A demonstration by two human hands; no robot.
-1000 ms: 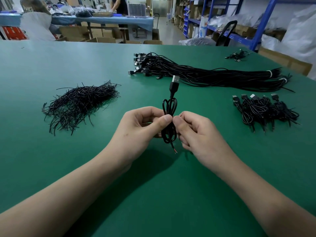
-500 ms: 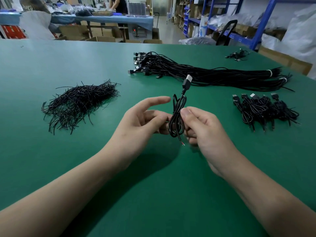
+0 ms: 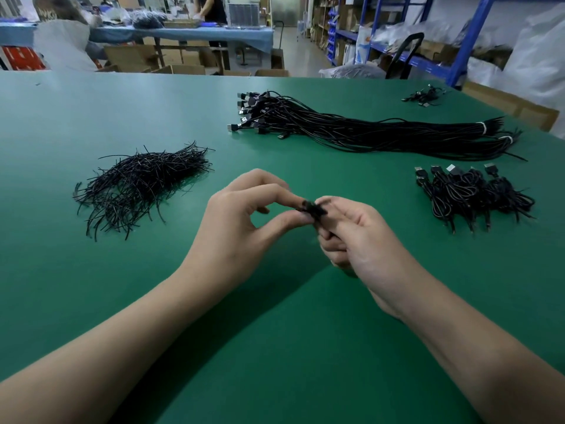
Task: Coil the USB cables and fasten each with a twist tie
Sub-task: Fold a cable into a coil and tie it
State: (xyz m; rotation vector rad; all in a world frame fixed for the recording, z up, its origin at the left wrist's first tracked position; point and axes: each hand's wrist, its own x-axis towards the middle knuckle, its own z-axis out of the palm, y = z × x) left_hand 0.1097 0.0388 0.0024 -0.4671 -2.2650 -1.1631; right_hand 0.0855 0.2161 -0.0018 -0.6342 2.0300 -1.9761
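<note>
Above the middle of the green table [image 3: 275,347], a coiled black USB cable [image 3: 313,209] sits between both hands, mostly hidden inside my right hand [image 3: 357,237], which curls round it. My left hand [image 3: 241,228] pinches the visible black bit with thumb and forefinger; whether that bit is a twist tie or cable I cannot tell. A pile of black twist ties [image 3: 140,185] lies to the left. A long bundle of uncoiled USB cables [image 3: 367,130] stretches across the far side. Several coiled, tied cables [image 3: 470,194] lie at the right.
A small clump of black cables [image 3: 423,96] lies at the far right corner. Beyond the table are cardboard boxes [image 3: 180,68], a blue-covered bench [image 3: 183,33] with a person standing behind it, and blue shelving [image 3: 458,41] at the right.
The coil stood upright with its plug pointing up; now it is drawn into my right hand and the plug is out of sight. My left thumb and forefinger have closed onto it.
</note>
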